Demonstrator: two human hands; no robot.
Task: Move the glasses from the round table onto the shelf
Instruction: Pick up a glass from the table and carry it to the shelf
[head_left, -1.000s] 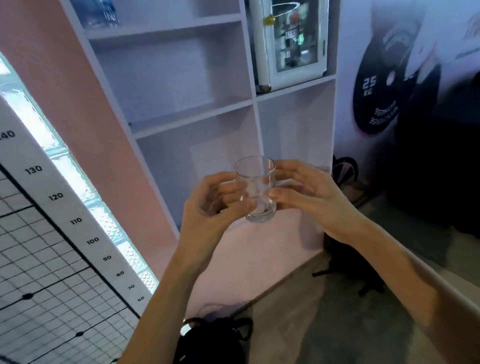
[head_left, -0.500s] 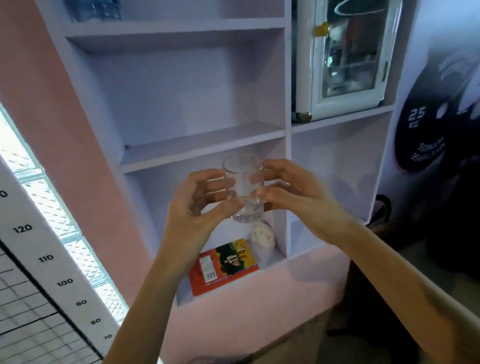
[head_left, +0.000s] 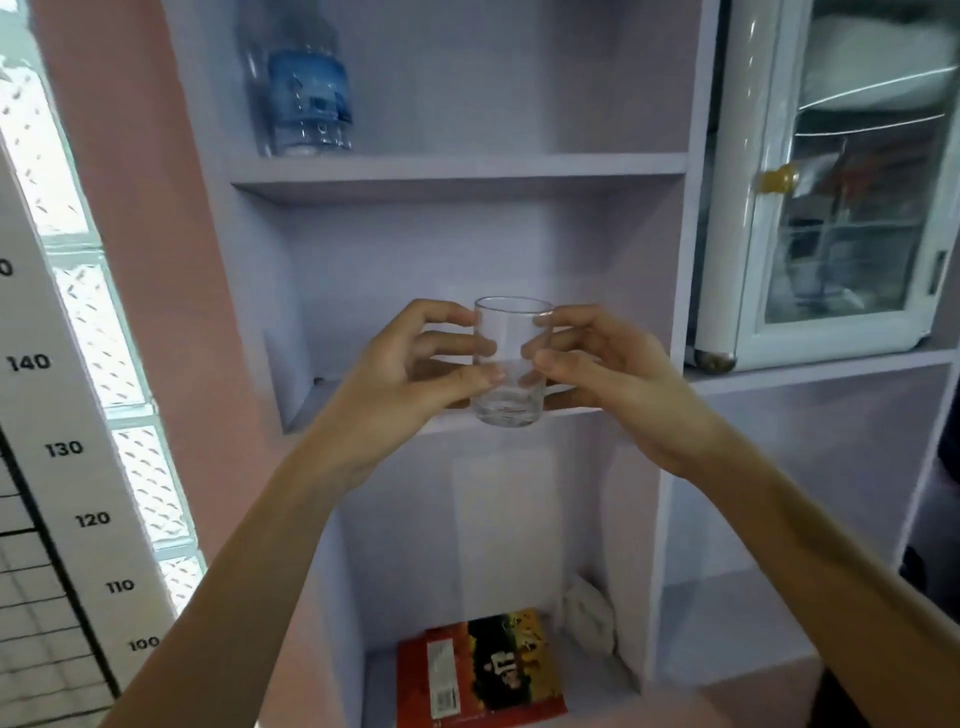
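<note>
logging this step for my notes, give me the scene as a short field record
glass: clear, upright, held before the middle shelf
left hand: fingers and thumb curled round the glass's left side
right hand: fingertips grip its right side
middle shelf: board level with the glass base; contact cannot be told
upper shelf: water bottle at left
bottom compartment: book lying flat
right side: white cabinet with glass door

A blue-labelled water bottle (head_left: 306, 98) stands at the left end of the shelf's (head_left: 467, 179) upper board. A red-and-yellow book (head_left: 478, 670) lies flat in the lowest compartment, with a crumpled white lump (head_left: 589, 613) near its back right corner. A white glass-doored cabinet (head_left: 831, 208) stands at the right.
</note>
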